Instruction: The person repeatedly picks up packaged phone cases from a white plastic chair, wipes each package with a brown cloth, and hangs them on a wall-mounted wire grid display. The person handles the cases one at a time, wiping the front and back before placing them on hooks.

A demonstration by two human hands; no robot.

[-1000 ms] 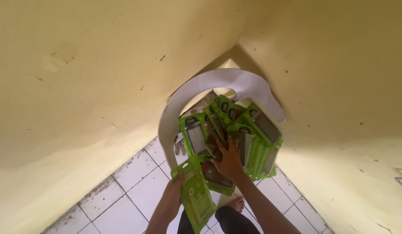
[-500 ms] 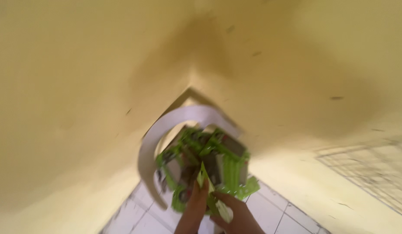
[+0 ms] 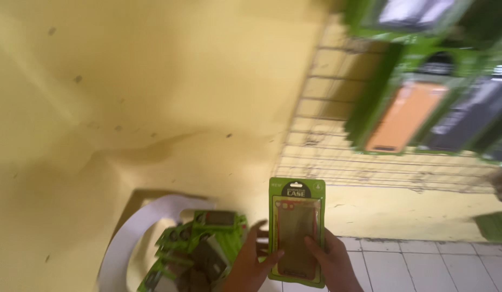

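Fingers (image 3: 272, 255) of the left hand (image 3: 251, 267) and of the right hand (image 3: 332, 262) are curled lightly onto the front of a green phone-case package (image 3: 296, 231), grasping it upright from either side; both wrists are cut off at the lower edge. Left of the hands, a heap of similar green packages (image 3: 199, 249) fills a white plastic chair (image 3: 134, 238), blurred and partly cropped. Upper right, a wire grid rack (image 3: 337, 151) on the yellow wall (image 3: 153, 81) carries hanging packages (image 3: 408, 108), smeared beyond detail.
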